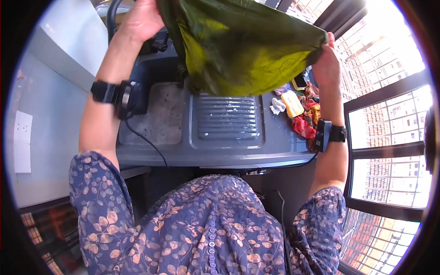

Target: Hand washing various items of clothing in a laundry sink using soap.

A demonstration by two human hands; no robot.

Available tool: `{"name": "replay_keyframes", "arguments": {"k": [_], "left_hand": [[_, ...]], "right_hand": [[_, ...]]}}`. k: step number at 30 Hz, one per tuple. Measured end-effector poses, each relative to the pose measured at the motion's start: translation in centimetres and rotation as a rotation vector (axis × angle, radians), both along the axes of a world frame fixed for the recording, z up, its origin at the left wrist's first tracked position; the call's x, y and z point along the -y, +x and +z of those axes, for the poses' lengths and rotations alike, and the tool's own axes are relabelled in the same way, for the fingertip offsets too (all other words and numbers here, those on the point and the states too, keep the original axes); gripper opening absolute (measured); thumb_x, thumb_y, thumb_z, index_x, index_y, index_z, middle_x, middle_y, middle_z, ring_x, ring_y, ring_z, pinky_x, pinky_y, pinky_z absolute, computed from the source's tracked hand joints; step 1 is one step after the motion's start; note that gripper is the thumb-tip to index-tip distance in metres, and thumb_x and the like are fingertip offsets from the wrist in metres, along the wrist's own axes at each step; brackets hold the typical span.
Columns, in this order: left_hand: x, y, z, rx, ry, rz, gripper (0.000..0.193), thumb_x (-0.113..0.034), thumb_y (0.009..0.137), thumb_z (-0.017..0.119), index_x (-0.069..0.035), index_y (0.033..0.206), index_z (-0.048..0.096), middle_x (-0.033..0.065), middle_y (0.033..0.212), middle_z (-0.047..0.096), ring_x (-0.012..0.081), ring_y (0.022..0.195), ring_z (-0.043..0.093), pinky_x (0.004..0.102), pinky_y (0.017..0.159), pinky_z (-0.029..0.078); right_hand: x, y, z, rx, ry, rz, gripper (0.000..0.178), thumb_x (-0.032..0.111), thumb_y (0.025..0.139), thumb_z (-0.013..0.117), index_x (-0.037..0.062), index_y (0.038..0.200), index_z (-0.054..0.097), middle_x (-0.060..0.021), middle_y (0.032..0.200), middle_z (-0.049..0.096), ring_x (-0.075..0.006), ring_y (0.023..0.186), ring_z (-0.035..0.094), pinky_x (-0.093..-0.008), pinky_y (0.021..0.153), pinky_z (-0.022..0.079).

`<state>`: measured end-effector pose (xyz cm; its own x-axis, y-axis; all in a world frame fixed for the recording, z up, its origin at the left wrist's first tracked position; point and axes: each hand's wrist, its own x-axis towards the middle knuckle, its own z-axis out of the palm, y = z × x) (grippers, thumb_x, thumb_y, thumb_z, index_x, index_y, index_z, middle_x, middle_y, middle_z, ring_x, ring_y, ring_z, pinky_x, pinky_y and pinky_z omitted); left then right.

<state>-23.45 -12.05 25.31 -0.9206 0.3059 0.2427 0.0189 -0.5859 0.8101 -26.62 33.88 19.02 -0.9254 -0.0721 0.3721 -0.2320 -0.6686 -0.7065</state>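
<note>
A large olive-green cloth (247, 50) hangs spread out between my raised hands, with brighter yellow-green patches where light comes through. My left hand (144, 20) is at its upper left edge; the fingers are partly cut off by the top of the picture. At the right corner, my right hand (327, 68) pinches the bunched fabric. Below the cloth lies a grey sink unit with a ribbed washboard (227, 117), wet and shiny. The cloth's lower edge overlaps the top of the ribs and hides what is behind it.
Left of the washboard is a grey basin (160, 114). On the right ledge sit a pale yellow soap bar (292, 104), a small white crumpled piece (277, 106) and a heap of colourful cloths (306, 126). A barred window (389, 174) stands at right, a white wall (50, 101) at left.
</note>
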Motion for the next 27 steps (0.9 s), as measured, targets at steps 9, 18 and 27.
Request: {"name": "replay_keyframes", "arguments": {"k": [9,18,27], "left_hand": [[0.8,13.2,-13.0,0.08,-0.699,0.096,0.028,-0.026,0.099,0.066,0.0,0.094,0.074,-0.0003,0.087,0.071,0.0058,0.08,0.06,0.024,0.074,0.049],[-1.7,19.5,-27.2,0.276,-0.93,0.24,0.018,-0.017,0.097,0.066,0.0,0.103,0.065,-0.0077,0.076,0.056,0.002,0.068,0.046,0.0229,0.059,0.039],[-1.4,21.1,-27.4,0.368,-0.82,0.368,0.017,-0.016,0.098,0.064,0.0,0.096,0.062,-0.0071,0.077,0.055,0.0023,0.07,0.045,0.022,0.061,0.039]], "right_hand": [[-5.1,13.9,-9.6,0.354,1.037,0.184,0.03,0.01,0.087,0.056,0.006,0.115,0.064,-0.0018,0.102,0.066,-0.0061,0.094,0.059,-0.0218,0.08,0.046],[-5.5,9.0,-18.5,-0.231,1.94,-0.602,0.068,0.023,0.084,0.074,0.0176,0.145,0.045,-0.0227,0.133,0.048,-0.0421,0.124,0.047,-0.0507,0.103,0.043],[-9.5,7.9,-16.8,0.56,0.694,-0.107,0.053,0.027,0.094,0.072,0.0101,0.14,0.051,-0.0053,0.115,0.062,-0.0185,0.107,0.06,-0.0341,0.097,0.049]]}}
